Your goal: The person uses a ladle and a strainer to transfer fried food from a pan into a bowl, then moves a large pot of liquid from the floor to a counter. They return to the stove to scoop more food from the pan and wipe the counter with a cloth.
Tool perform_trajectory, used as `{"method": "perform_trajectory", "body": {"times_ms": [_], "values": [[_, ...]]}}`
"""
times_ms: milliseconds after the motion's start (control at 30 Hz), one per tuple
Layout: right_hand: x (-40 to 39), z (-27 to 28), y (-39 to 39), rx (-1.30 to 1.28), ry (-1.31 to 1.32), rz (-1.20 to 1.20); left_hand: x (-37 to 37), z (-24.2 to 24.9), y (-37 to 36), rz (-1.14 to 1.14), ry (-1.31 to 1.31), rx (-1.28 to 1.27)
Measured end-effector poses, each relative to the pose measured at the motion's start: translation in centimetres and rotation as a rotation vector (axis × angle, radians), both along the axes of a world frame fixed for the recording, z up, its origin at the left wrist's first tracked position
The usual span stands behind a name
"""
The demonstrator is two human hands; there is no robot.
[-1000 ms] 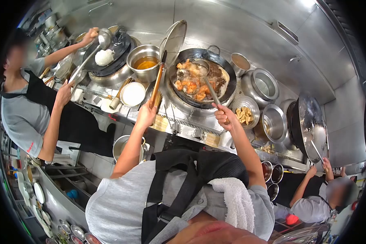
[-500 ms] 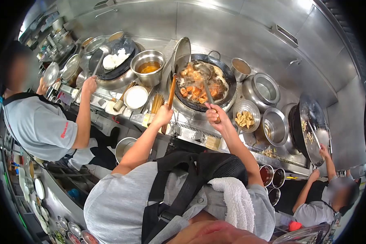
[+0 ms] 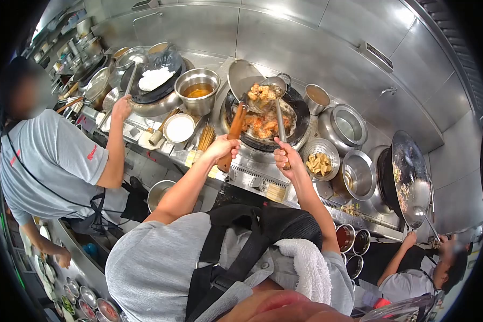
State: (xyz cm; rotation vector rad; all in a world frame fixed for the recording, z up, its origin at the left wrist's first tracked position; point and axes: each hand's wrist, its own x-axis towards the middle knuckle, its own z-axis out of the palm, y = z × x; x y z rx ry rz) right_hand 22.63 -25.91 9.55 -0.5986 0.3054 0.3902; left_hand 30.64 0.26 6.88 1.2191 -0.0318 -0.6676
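Note:
My left hand is closed round the wooden handle of a strainer, whose round bowl tilts over the far left rim of the wok. In my right hand is the handle of a ladle, with its head raised above the wok's far side. A clump of browned food pieces lies between the strainer and the ladle head. Below them, more orange-brown pieces sit in bubbling liquid. I cannot make out whether the ladle touches the strainer.
To the left stand a pot of amber liquid and a white-filled bowl. A perforated bowl of pale pieces and metal pots are at right. One co-worker stands left; another tilts a wok at right.
The strainer has turned and tipped over the wok. My ladle has risen to the far side, and food pieces are lifted from the liquid. The left co-worker has turned, one arm reaching backward.

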Motion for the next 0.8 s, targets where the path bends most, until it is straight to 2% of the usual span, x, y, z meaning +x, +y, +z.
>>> {"method": "perform_trajectory", "body": {"times_ms": [67,133,167,233,267,300,367,467,500,567,700,800], "values": [[0.0,0.3,0.6,-0.064,-0.012,-0.025,-0.5,-0.8,-0.6,-0.04,0.076,-0.094],[-0.4,0.3,0.9,-0.792,-0.131,-0.04,-1.4,-0.6,-0.7,-0.06,0.117,-0.187],[-0.8,0.1,0.6,-0.792,-0.132,-0.045,-1.7,-0.5,-0.5,-0.083,0.17,-0.269],[-1.8,-0.8,-1.2,-1.211,-0.29,-0.013,-1.9,-0.7,-0.2,-0.105,0.214,-0.358],[-2.1,-2.3,-2.0,-1.382,-0.393,-0.103,-1.9,-1.3,0.3,-0.123,0.23,-0.36],[-3.0,-2.5,-2.6,-1.389,-0.4,-0.102,-2.0,-1.8,0.7,-0.141,0.247,-0.363],[-4.9,-2.3,-3.1,-1.566,-0.551,-0.247,-2.3,-2.2,1.2,-0.148,0.231,-0.363],[-7.4,-5.4,-3.1,-1.505,-0.483,-0.307,-3.5,-2.0,1.8,-0.18,0.245,-0.387],[-7.4,-4.8,-2.8,-1.507,-0.48,-0.308,-3.8,-1.6,1.9,-0.183,0.247,-0.388],[-7.6,-3.8,-2.2,-1.121,-0.187,0.002,-4.5,-1.5,1.7,-0.236,0.249,-0.436],[-6.4,-0.9,-1.4,-1.214,-0.21,-0.024,-4.9,-3.0,1.0,-0.245,0.273,-0.355],[-8.3,-1.3,-2.2,-1.399,-0.322,-0.165,-5.2,-2.8,1.4,-0.251,0.25,-0.374]]}}
